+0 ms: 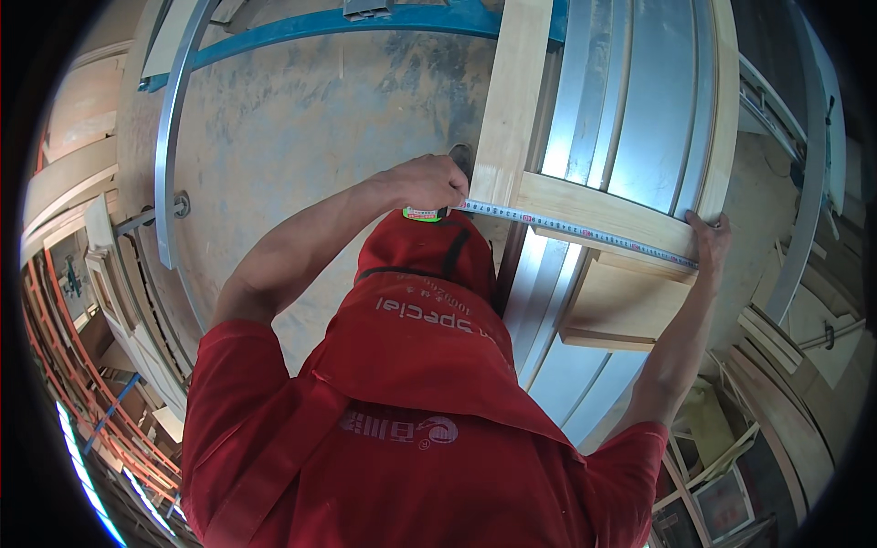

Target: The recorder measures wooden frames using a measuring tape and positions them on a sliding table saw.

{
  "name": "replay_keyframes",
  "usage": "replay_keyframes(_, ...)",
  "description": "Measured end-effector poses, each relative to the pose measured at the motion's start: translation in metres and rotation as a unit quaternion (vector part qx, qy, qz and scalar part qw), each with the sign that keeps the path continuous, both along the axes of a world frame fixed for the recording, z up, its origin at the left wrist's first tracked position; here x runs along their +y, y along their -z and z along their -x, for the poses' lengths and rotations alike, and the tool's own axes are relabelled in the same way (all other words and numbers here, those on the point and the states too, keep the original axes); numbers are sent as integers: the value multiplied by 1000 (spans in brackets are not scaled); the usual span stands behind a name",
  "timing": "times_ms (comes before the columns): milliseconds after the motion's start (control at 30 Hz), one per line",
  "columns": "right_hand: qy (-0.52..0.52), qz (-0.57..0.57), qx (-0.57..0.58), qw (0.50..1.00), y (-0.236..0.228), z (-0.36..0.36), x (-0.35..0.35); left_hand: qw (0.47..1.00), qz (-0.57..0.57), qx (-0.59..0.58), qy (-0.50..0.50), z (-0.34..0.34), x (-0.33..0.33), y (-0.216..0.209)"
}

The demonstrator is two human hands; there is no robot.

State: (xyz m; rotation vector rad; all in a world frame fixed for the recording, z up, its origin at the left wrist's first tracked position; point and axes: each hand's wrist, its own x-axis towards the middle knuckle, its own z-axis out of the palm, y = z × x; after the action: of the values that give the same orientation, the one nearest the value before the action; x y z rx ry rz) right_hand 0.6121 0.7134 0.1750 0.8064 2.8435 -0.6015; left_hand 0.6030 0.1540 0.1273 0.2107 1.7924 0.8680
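My left hand is closed around a tape measure with a bright green case, close to the red apron I wear. Its blade stretches rightward along a cross rail of a pale wooden frame. At the frame's right end my right hand grips the corner, fingers curled at the edge, and the blade's end lies beside it. A long stile runs away from me at the left, another stile at the right. Whether the right fingers also pinch the blade is hidden.
Under the frame lies a silver metal table with long grooves. A wooden panel piece rests nearer me on it. A blue beam crosses the back, a metal rail stands left, and boards lie at the right.
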Motion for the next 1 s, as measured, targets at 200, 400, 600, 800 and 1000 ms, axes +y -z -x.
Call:
replay_keyframes(200,18,44,2,999,2,-7,3,1000,-5,3,2,-4,-2,0)
replay_keyframes(400,-8,36,24,999,0,-5,-6,1000,-10,8,0,-7,-7,1)
replay_keyframes(600,2,34,6,999,-1,-8,-2,1000,-8,7,6,-5,-6,-3)
replay_keyframes(800,-7,32,-3,999,-3,-2,-4,1000,-9,8,4,-5,-7,-2)
replay_keyframes(1000,8,48,-13,999,-8,2,-6,1000,-11,13,9,-3,-10,-3)
